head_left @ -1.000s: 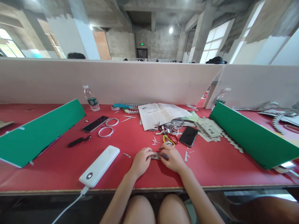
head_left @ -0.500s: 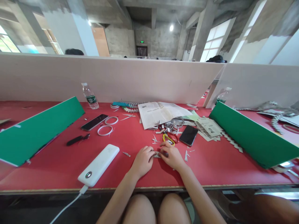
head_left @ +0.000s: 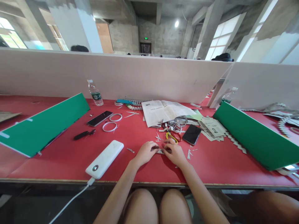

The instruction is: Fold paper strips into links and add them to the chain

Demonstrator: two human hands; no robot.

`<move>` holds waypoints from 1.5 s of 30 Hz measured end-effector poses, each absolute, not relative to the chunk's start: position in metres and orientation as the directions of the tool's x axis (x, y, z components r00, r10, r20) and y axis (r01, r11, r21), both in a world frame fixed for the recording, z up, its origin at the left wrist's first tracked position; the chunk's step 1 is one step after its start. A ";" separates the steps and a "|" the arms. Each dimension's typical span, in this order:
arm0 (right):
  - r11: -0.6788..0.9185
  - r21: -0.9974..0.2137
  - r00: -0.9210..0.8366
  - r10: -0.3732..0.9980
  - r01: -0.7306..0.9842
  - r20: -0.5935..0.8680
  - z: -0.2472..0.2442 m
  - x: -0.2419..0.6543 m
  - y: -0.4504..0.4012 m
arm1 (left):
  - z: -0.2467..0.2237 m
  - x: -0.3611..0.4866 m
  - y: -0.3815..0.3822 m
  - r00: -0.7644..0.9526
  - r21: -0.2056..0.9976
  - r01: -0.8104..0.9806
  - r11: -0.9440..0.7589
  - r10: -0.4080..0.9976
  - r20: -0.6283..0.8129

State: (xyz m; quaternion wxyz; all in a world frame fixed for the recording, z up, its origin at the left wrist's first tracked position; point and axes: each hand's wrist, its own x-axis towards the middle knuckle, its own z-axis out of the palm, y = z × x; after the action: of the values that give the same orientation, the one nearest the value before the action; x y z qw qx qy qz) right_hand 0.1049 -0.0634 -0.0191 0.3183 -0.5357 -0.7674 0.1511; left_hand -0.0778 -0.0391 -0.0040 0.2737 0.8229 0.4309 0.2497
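While my left hand (head_left: 145,152) and right hand (head_left: 175,153) press together on the small folded paper strip (head_left: 160,151) flat on the red table (head_left: 210,161), I judge this piece only half folded (finished zigzag chains (head_left: 133,107) lie by the newspaper (head_left: 164,112)); cut scraps (head_left: 174,126) wait.

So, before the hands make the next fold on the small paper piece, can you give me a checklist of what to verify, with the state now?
1. Both hands on the paper piece: left hand and right hand both touch it. Ok.
2. Piece flat on the red table: cannot tell, fingers cover it.
3. Scissors apart from the hands: just behind the right hand. Ok.
4. Black phone out of the way: ok.
5. Power bank apart from the left hand: ok.
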 end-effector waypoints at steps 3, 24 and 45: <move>0.375 -0.578 -0.216 0.920 0.725 0.326 -0.019 0.104 -0.064 | -0.005 -0.076 -0.031 0.509 0.633 0.615 -0.470 0.850 0.137; 0.318 -0.618 -0.149 0.939 0.719 0.309 -0.020 0.103 -0.061 | -0.009 -0.076 -0.024 0.464 0.692 0.599 -0.403 0.879 0.110; 0.271 -0.569 -0.116 0.949 0.776 0.293 -0.023 0.098 -0.060 | -0.007 -0.057 -0.061 0.610 0.049 0.778 -0.627 0.771 0.181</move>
State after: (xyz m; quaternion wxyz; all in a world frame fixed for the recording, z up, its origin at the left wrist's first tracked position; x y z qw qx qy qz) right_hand 0.0980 -0.0605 -0.0228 0.3107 -0.5877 -0.7340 0.1390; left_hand -0.0570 -0.0611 -0.0074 -0.0173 0.8971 0.4317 0.0926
